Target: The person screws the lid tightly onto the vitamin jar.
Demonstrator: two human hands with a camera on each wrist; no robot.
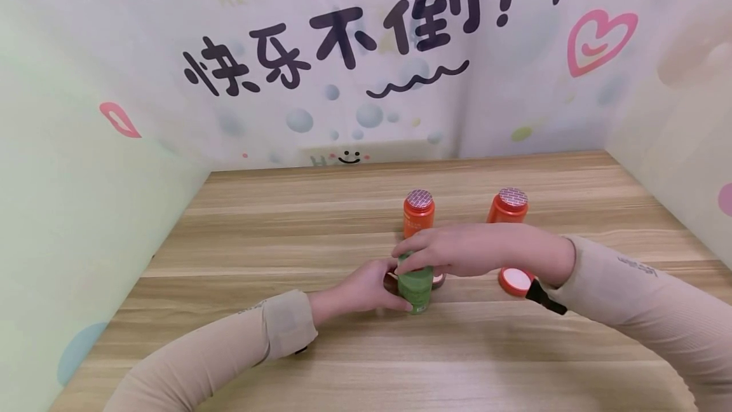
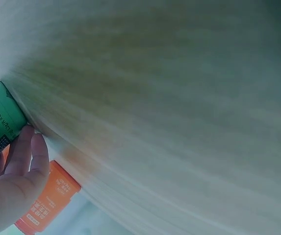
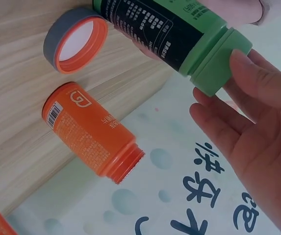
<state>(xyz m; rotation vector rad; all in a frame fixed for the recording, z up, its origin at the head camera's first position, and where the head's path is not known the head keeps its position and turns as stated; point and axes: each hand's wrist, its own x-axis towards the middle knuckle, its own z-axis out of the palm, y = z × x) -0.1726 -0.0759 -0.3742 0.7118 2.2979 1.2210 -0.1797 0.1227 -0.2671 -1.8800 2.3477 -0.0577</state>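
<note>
A green bottle (image 1: 416, 291) with a dark label stands upright on the wooden table. My left hand (image 1: 368, 288) grips it low down, thumb at the front. From above, my right hand (image 1: 457, 250) holds its green cap (image 3: 221, 61), which sits on the bottle; thumb and fingers are on opposite sides. Just behind stands an uncapped orange bottle (image 1: 419, 221) with a patterned seal over its mouth. A grey cap with an orange inside (image 3: 76, 41) lies beside the green bottle, mostly hidden from the head view. The left wrist view shows the left hand's fingers curled round the green bottle (image 2: 0, 120).
A second orange bottle (image 1: 509, 205), also sealed, stands farther right, partly behind the right forearm. Near the right wrist lies an upturned red cap (image 1: 516, 280) with a white lining. A black strap (image 1: 546, 299) hangs from the right cuff. Printed cloth walls enclose the table's back and sides.
</note>
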